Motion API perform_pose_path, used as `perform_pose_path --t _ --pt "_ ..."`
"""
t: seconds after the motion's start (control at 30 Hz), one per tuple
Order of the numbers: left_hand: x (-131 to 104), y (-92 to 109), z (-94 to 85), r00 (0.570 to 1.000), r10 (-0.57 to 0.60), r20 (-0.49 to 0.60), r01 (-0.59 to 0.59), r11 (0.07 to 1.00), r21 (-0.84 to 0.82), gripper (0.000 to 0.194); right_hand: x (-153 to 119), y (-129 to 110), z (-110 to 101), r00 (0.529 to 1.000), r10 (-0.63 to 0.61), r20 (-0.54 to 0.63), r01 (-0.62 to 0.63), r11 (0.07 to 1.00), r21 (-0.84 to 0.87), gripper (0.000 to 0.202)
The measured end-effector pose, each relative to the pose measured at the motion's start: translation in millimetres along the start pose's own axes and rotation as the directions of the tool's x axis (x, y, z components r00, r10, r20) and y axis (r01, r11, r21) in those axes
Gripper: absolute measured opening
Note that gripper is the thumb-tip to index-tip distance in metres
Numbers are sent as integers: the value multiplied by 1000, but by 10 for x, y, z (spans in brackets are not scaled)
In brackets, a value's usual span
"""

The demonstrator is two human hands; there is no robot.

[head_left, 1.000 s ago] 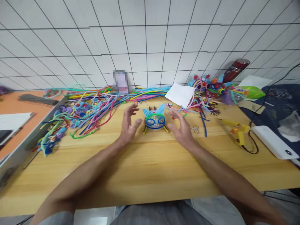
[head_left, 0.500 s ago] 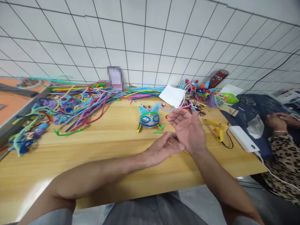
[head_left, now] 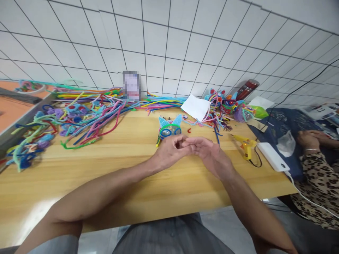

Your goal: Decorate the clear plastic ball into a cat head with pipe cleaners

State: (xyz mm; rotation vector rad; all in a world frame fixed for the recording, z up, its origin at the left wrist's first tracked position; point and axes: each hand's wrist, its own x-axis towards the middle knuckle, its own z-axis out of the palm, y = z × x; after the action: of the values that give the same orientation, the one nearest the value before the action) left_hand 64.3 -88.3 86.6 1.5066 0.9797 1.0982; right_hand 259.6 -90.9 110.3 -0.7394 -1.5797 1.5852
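Observation:
My left hand point(head_left: 172, 151) is closed in a pinch at the fingertips of my right hand; whether something small sits between them I cannot make out. My right hand point(head_left: 213, 155) has its fingers stretched out toward the left, touching the left one. Just behind the hands stands a small craft figure point(head_left: 170, 121) with light blue pipe-cleaner ears, a green band and blue rings like glasses. Its lower right part is hidden by my hands. A small red curved piece point(head_left: 189, 130) lies to the right of the figure.
Piled pipe cleaners point(head_left: 90, 120) cover the back left. White paper point(head_left: 196, 107), finished craft figures point(head_left: 227, 104) and a red thermos point(head_left: 247, 89) stand at the back right. A yellow glue gun point(head_left: 246, 145) and a white power bank point(head_left: 272, 157) lie right, near another person's hands point(head_left: 308, 139).
Both hands have come together at the fingertips, the left moving up to cover part of the figure. My right palm has turned from facing up toward the left hand.

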Motion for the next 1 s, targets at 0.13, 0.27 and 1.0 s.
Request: perform_pose_path --t 0.13,0.27,1.0 --pt "-120 13 -14 997 18 -75 -23 997 -69 27 -58 -29 -26 999 37 38 -36 999 -28 75" --pt "-193 -19 -34 983 39 -178 -57 994 -98 29 -74 -25 -63 993 80 86 -81 997 15 76" --pt "-687 -408 -654 999 -50 -20 51 798 601 24 -112 -10 -387 983 122 -136 -124 992 -7 57"
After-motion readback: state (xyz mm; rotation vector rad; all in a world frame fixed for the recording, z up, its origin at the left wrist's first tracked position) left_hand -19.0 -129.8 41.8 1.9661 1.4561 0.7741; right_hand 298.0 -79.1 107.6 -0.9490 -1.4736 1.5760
